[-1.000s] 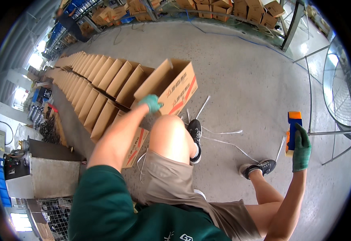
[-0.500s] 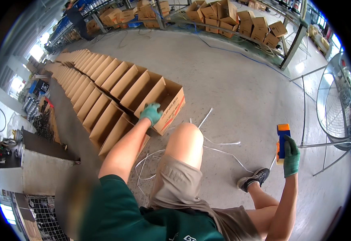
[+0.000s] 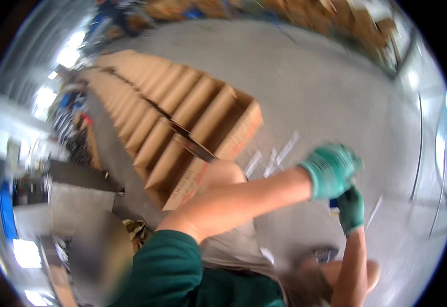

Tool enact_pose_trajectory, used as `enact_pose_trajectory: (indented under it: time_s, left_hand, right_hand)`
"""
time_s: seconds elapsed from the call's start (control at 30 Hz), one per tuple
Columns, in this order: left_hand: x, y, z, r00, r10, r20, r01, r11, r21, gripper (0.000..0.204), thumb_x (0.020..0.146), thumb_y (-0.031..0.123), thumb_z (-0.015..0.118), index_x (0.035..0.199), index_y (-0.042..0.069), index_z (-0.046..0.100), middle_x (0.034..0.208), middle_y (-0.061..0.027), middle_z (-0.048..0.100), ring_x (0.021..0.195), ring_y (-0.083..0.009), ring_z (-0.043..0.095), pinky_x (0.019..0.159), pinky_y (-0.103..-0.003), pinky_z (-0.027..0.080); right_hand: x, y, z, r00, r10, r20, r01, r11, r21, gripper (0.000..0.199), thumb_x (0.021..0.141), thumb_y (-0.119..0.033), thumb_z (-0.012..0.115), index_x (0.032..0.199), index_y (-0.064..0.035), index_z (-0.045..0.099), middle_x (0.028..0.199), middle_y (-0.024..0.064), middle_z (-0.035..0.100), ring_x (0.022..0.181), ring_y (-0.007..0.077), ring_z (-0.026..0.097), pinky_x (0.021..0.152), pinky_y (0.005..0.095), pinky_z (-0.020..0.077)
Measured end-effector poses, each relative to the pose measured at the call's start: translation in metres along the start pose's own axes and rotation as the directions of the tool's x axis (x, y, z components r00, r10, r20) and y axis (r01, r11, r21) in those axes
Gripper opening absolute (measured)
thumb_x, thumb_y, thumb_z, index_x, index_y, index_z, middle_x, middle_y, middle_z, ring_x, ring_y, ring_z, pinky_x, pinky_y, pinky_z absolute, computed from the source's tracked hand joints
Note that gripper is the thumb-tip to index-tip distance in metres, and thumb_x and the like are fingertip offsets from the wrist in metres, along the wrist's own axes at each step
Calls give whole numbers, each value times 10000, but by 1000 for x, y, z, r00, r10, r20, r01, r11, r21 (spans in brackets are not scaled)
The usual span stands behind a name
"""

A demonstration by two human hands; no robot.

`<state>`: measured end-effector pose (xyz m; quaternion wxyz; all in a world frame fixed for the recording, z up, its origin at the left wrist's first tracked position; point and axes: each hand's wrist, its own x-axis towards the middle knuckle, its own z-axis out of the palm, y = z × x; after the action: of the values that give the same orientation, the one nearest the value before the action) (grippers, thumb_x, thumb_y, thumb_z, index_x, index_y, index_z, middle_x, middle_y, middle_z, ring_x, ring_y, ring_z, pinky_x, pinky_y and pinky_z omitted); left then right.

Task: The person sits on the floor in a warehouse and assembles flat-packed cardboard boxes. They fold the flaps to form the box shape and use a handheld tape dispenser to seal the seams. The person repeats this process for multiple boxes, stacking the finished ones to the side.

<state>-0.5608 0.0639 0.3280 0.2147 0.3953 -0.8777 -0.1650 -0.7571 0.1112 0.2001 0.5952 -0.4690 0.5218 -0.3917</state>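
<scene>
Both my hands wear green gloves and meet at the right, in front of my bent leg. My left hand (image 3: pixel 330 171) has its arm stretched across my body and touches or overlaps the top of my right hand; its fingers are smeared by motion. My right hand (image 3: pixel 352 210) is closed around a tape dispenser (image 3: pixel 334 203), of which only a small blue part shows beside the glove. To the left of them, two long rows of open, upright cardboard cartons run away from me. The nearest ones are the right row's end carton (image 3: pixel 241 134) and the left row's end carton (image 3: pixel 185 185).
White straps (image 3: pixel 282 153) lie on the grey floor between the cartons and my hands. A grey metal box (image 3: pixel 80 192) stands at the left. More cardboard cartons (image 3: pixel 361 30) are heaped along the far side. A person (image 3: pixel 115 15) is at the far upper left.
My left hand has left the end carton and swung right to my right hand. The tape dispenser, plainly seen before, is now mostly hidden. The view has shifted and blurred.
</scene>
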Motion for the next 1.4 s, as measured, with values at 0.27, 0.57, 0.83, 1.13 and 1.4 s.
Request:
enact_pose_trajectory:
  time_s: [0.27, 0.57, 0.83, 1.13, 1.4]
  left_hand:
    - [6, -131, 50, 901, -432, -38, 363, 798, -480, 287, 971, 62, 599, 1252, 12, 618, 1124, -94, 661, 1045, -162, 623, 911, -267, 486]
    - [-70, -140, 84, 573, -743, 344, 784, 376, -494, 341, 988, 26, 569, 1326, 46, 606, 1174, -46, 671, 1030, -105, 611, 946, -253, 482]
    - [-164, -92, 128, 301, -708, 639, 928, 61, -368, 331, 991, 19, 573, 1321, 34, 600, 1157, -53, 654, 1033, -130, 607, 942, -265, 488]
    - [-178, -60, 127, 256, -757, 601, 952, 88, -295, 387, 913, 14, 642, 1295, 69, 631, 1138, -75, 694, 938, -147, 654, 818, -273, 522]
    - [-25, 38, -35, 590, -506, 629, 772, 581, -256, 263, 950, 165, 640, 1171, 27, 669, 1141, -184, 702, 1062, -309, 677, 929, -388, 518]
  right_hand:
    - [25, -9, -7, 940, 270, 207, -104, 806, -582, 264, 879, -80, 695, 1142, -102, 679, 766, 121, 654, 740, 249, 688, 710, 370, 555]
    - [-144, 55, 80, 546, 433, 717, 221, 751, -622, 337, 857, -134, 583, 1186, -137, 653, 849, 102, 629, 831, 258, 637, 696, 394, 514]
    - [-270, 118, 144, 288, 630, 721, 360, 627, -691, 316, 920, -195, 552, 1210, -166, 672, 1002, 108, 665, 1004, 319, 625, 884, 499, 486]
    - [-285, 50, 190, 339, 863, 374, -152, 443, -884, 350, 967, -309, 516, 1139, -41, 662, 1093, 196, 697, 1104, 357, 631, 984, 433, 462]
    - [-249, -180, -41, 663, 614, -428, -724, 671, -161, 216, 900, -244, 668, 1007, -58, 693, 929, 171, 711, 861, 356, 694, 769, 410, 546]
